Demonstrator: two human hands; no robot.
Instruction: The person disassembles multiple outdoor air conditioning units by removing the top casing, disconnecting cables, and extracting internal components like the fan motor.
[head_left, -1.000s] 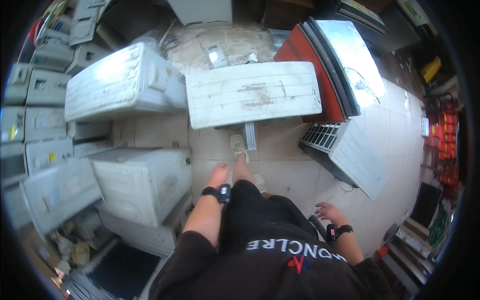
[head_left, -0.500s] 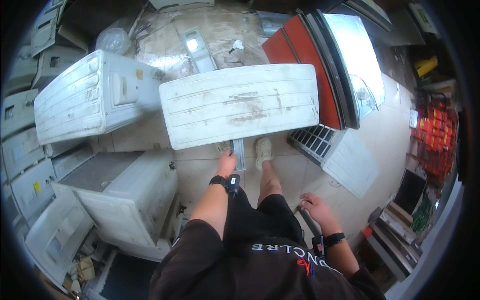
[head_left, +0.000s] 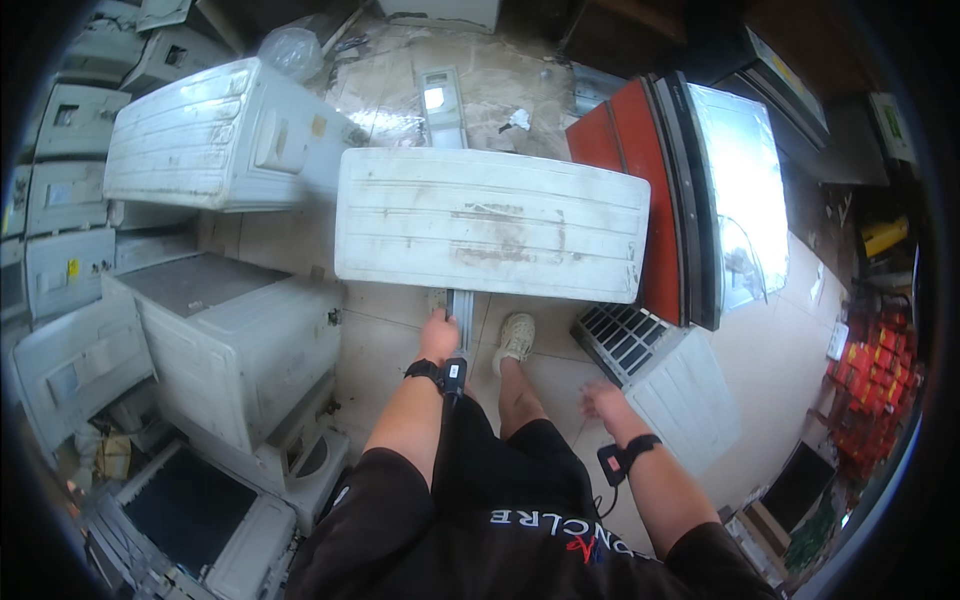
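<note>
Your left hand (head_left: pixel 438 335) fingers clamped on the metal bracket (head_left: pixel 461 312) under a dirty white appliance panel (head_left: pixel 490 225) held above the tiled floor (head_left: pixel 385 330), right hand (head_left: pixel 603 400) free, fingers apart, near a louvred white cover (head_left: pixel 665 375)

At far right I see stacked red packets (head_left: pixel 868 385) beside the floor's edge. A small yellow label (head_left: pixel 72 268) sits on a white casing at left; a clear plastic bag (head_left: pixel 291 48) lies at top. A yellow container (head_left: pixel 885 236) stands upper right.

casing (head_left: pixel 490 225) ahead, cabinet (head_left: pixel 235 350) left, grille (head_left: pixel 660 375) right
</note>
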